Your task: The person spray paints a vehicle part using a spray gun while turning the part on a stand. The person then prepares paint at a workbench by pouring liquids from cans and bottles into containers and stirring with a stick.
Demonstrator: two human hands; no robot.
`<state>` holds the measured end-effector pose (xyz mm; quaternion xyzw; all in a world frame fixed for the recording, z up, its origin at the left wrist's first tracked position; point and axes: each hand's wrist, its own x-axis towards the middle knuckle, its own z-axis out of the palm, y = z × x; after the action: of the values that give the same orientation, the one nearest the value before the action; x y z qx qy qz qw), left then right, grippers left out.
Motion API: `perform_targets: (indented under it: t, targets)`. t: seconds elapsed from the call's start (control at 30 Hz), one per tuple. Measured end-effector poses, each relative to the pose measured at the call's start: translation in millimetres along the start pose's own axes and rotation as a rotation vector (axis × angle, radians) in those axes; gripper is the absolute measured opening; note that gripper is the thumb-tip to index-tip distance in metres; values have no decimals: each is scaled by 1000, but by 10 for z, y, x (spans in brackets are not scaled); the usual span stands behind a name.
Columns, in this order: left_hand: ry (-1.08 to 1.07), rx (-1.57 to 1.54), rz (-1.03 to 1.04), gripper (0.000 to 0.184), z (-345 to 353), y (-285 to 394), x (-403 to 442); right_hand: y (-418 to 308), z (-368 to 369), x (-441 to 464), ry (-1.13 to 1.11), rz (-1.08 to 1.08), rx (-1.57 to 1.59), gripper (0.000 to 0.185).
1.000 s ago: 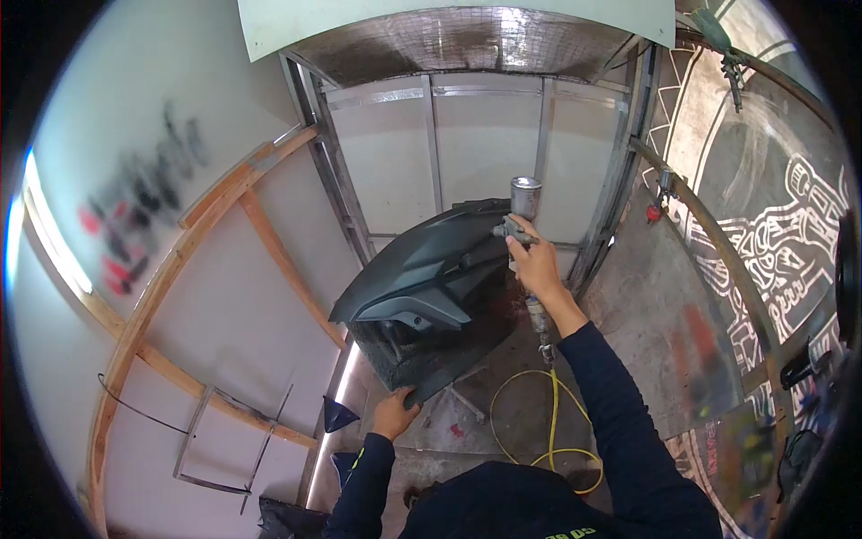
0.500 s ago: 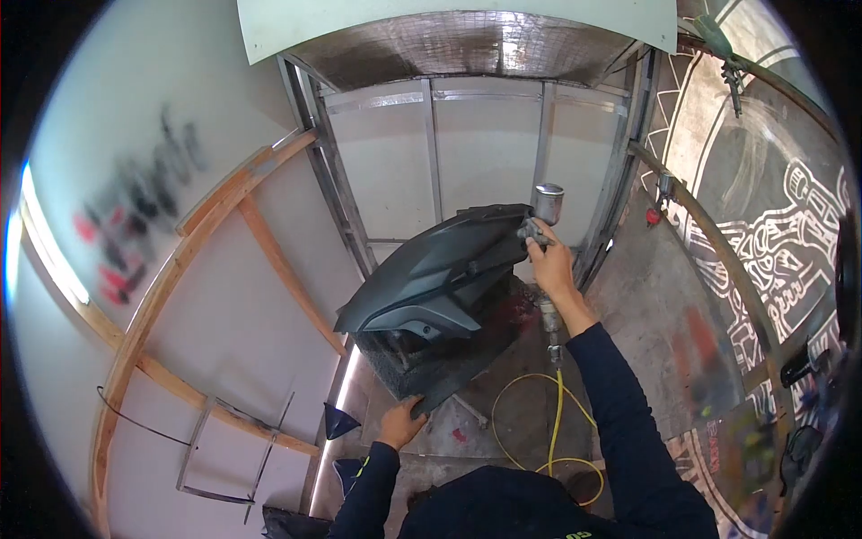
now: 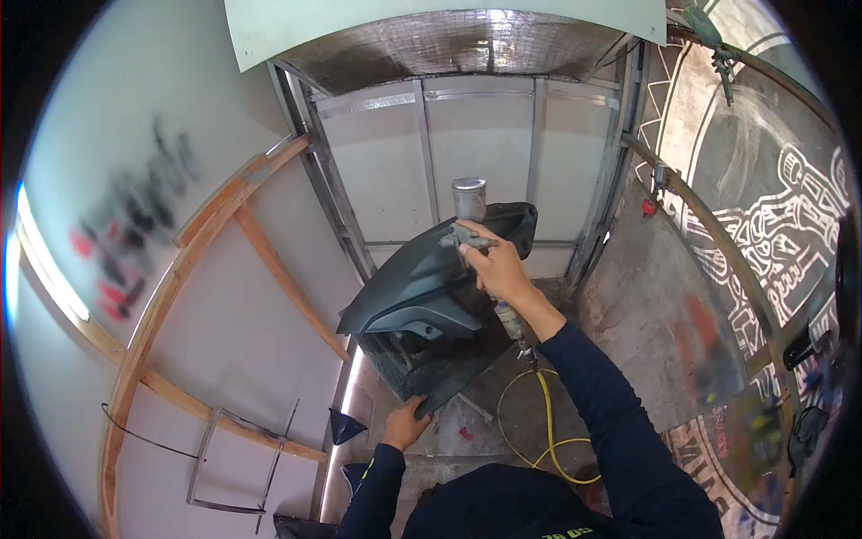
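Observation:
My right hand point(image 3: 498, 265) is closed around a spray gun point(image 3: 462, 237) with a silver cup point(image 3: 469, 196) on top. The gun is over the upper part of a dark fairing panel point(image 3: 404, 278). A yellow air hose point(image 3: 547, 413) hangs from the bottom of the gun's handle. The panel rests on a dark, rough-surfaced board point(image 3: 422, 377). At the near corner of that board, my left hand point(image 3: 407, 424) grips the edge, its fingers partly hidden.
Wooden rails point(image 3: 193, 260) run along the left wall, where a thin metal frame point(image 3: 238, 458) leans. A dark cone-shaped piece point(image 3: 345, 427) is near the lower left. On the right, another spray gun point(image 3: 660, 177) hangs from a rail. Hose loops lie on the floor.
My right hand has moved the spray gun left, from the panel's upper right end to above its middle. The hose has shifted with it. My left hand stays on the board's corner.

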<state>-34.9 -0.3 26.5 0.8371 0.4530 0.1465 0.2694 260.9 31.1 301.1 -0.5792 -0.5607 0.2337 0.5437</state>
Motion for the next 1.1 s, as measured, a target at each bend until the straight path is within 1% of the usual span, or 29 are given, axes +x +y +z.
perform_targets:
  t: [0.07, 0.13, 0.17, 0.23, 0.27, 0.3, 0.37, 0.4, 0.43, 0.5, 0.53, 0.6, 0.63, 0.7, 0.73, 0.8, 0.83, 0.9, 0.97, 1.03, 1.07, 1.1]
  targets:
    - [13, 10, -7, 50, -8, -13, -15, 182, -79, 36, 35, -30, 29, 42]
    - [12, -18, -23, 50, -23, -43, -9, 370, -272, 79, 121, -38, -44, 42]
    - [15, -20, -24, 50, -26, -53, -5, 458, -371, 87, 118, -41, -45, 42]
    - [54, 12, -6, 50, -33, -71, 1, 597, -574, 72, 184, 11, -86, 41]
    - [53, 13, -3, 50, -40, -80, 4, 654, -661, 65, 245, -47, -209, 42]
    - [54, 7, -6, 50, -51, -83, 6, 785, -758, 94, 250, -46, -210, 42]
    - [50, 3, -6, 50, -82, -78, 1, 1095, -890, 164, 421, -268, -442, 44]
    - [44, -7, -29, 50, -101, -71, 9, 977, -948, 104, 380, -112, -381, 46]
    - [37, -16, -54, 50, -111, -64, -4, 1017, -981, 101, 380, -109, -380, 46]
    - [47, -10, -44, 50, -124, -46, -16, 1079, -1073, 117, 448, 11, -518, 46]
    - [57, -6, -34, 50, -131, -46, -20, 1093, -1082, 120, 449, 11, -516, 46]
    - [53, -7, -31, 50, -96, -103, -4, 1114, -1089, 112, 491, -117, -564, 42]
    - [49, -9, -28, 50, -78, -125, -9, 986, -1058, 60, 489, -113, -564, 42]
    - [50, -2, -23, 50, -57, -145, -2, 748, -961, -28, 303, 22, -391, 47]
    - [51, 6, -17, 50, -58, -152, -7, 755, -879, -52, 303, 26, -391, 47]
    - [35, -4, -16, 51, -62, -150, -2, 777, -692, -101, 274, -271, -204, 46]
    - [21, -16, -15, 51, -70, -131, 7, 650, -616, -143, 275, -270, -203, 46]
    - [28, -16, -4, 51, -100, -91, -6, 395, -484, -250, 138, -44, -199, 44]
    - [35, -16, 9, 51, -93, -73, -26, 304, -334, -296, 126, -65, -195, 44]
    - [55, 13, 18, 51, -73, -69, -27, 212, -210, -365, 31, -57, -148, 45]
    - [53, 15, 22, 51, -78, -68, -21, 172, -143, -393, 19, -106, -83, 45]
    - [38, 8, 1, 51, -81, -61, -13, 147, -100, -399, 23, -106, -83, 45]
